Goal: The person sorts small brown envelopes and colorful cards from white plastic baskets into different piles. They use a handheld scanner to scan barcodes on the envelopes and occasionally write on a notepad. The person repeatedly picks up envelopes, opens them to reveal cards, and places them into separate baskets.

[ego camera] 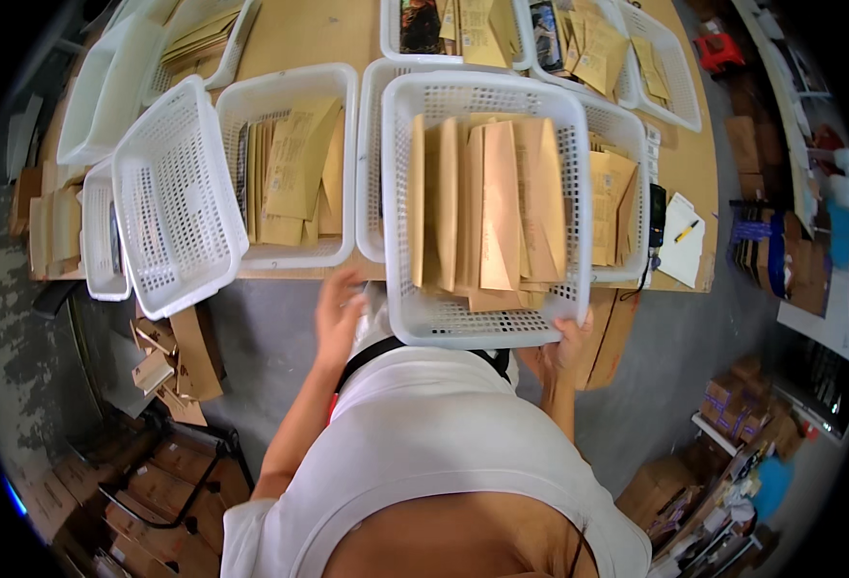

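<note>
My right hand grips the near right corner of a white perforated plastic basket. Kraft paper envelopes stand on edge inside it, some tilted. This basket sits in front of and partly over another white basket, close against my body. My left hand is raised to its left, blurred, with the fingers apart and nothing in them. Just beyond that hand, at the table's near edge, is a white basket of upright and leaning kraft envelopes.
An empty white basket rests tilted at the left, overhanging the wooden table. More baskets of envelopes line the back. A notepad with a pen and a black handheld device lie right. Cardboard boxes stand on the floor.
</note>
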Motion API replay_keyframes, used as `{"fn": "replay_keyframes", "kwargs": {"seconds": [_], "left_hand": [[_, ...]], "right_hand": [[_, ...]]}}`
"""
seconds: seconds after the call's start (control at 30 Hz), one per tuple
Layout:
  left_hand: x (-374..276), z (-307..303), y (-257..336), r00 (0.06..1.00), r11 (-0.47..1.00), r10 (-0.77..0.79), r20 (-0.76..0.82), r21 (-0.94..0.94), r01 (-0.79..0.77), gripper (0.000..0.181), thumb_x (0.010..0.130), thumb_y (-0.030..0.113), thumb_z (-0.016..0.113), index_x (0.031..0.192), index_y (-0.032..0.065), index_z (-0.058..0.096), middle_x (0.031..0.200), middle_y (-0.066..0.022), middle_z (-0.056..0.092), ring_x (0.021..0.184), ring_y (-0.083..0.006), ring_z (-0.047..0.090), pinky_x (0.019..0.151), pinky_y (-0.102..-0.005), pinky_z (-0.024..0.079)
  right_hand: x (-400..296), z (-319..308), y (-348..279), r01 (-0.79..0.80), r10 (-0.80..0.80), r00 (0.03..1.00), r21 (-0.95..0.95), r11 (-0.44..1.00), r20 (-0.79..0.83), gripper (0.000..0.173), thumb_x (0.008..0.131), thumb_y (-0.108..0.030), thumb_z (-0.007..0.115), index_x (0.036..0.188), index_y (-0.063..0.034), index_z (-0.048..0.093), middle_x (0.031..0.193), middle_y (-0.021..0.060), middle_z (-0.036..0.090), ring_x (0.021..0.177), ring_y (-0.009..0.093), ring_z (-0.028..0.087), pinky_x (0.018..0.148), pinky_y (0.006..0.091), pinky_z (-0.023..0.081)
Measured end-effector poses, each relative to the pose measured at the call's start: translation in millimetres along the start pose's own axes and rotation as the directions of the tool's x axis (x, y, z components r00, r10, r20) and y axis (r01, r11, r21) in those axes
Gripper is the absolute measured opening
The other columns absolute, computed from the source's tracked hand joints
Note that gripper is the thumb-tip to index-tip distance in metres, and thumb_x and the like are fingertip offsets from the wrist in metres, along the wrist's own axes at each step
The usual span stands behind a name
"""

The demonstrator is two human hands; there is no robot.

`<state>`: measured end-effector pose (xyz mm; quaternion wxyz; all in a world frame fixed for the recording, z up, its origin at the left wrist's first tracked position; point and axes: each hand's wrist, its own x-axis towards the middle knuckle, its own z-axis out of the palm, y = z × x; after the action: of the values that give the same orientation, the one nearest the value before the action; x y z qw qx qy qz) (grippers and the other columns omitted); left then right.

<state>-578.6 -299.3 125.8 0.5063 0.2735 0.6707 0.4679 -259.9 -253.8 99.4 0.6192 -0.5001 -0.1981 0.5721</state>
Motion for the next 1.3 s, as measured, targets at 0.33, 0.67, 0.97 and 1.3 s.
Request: {"fn": "replay_keyframes", "kwargs": {"seconds": [0.33, 0.67, 0.97, 1.3], "left_hand": [[49.5, 92.8, 31.3, 0.881, 0.859, 0.253, 0.400, 0.325, -0.395, 0.050, 0.074, 0.019, 0.065, 0.113, -0.0026, 0.043, 0.088, -0.0234, 0.060, 0.083, -0.0394, 0.058, 0.073, -0.0404, 0.046], [77.9, 111.2, 38.5, 0.858, 0.806, 0.155, 0.490, 0.439, -0.397, 0.040, 0.084, 0.030, 0.054, 0.098, -0.0065, 0.046, 0.068, -0.0193, 0.056, 0.065, -0.0357, 0.056, 0.061, -0.0418, 0.043], [78.8, 20.9, 53.2, 0.683, 0.495, 0.724, -0.099, 0.764, -0.414, 0.036, 0.072, 0.012, 0.067, 0.102, 0.0000, 0.051, 0.096, -0.0142, 0.055, 0.089, -0.0286, 0.053, 0.075, -0.0371, 0.042], [82.9, -104.9, 46.8, 0.798, 0.255, 0.374, -0.473, 0.879, 0.402, 0.038, 0.077, 0.016, 0.058, 0.113, 0.0061, 0.048, 0.083, -0.0196, 0.062, 0.080, -0.0365, 0.059, 0.065, -0.0451, 0.046]], "right_hand": [[8.9, -28.2, -20.1, 0.047, -0.047, 0.996, -0.005, 0.999, -0.073, 0.046, 0.064, 0.005, 0.045, 0.109, 0.0020, 0.048, 0.099, 0.0126, 0.056, 0.090, 0.024, 0.056, 0.083, 0.0355, 0.048], [43.6, 19.2, -64.2, 0.344, -0.762, 0.457, -0.881, -0.324, 0.459, 0.033, 0.079, -0.010, 0.057, 0.108, 0.0016, 0.046, 0.089, 0.0116, 0.055, 0.076, 0.025, 0.054, 0.069, 0.0333, 0.044], [54.1, 145.0, -22.8, 0.679, 0.146, 0.725, -0.734, 0.014, 0.673, 0.028, 0.078, -0.007, 0.055, 0.106, -0.0050, 0.053, 0.094, 0.0191, 0.057, 0.073, 0.038, 0.058, 0.065, 0.0448, 0.047], [71.9, 117.4, -51.4, 0.447, -0.038, 0.877, -0.784, 0.431, 0.479, 0.011, 0.076, 0.002, 0.055, 0.086, -0.0025, 0.055, 0.053, 0.0052, 0.049, 0.047, 0.015, 0.048, 0.046, 0.0285, 0.037]]}}
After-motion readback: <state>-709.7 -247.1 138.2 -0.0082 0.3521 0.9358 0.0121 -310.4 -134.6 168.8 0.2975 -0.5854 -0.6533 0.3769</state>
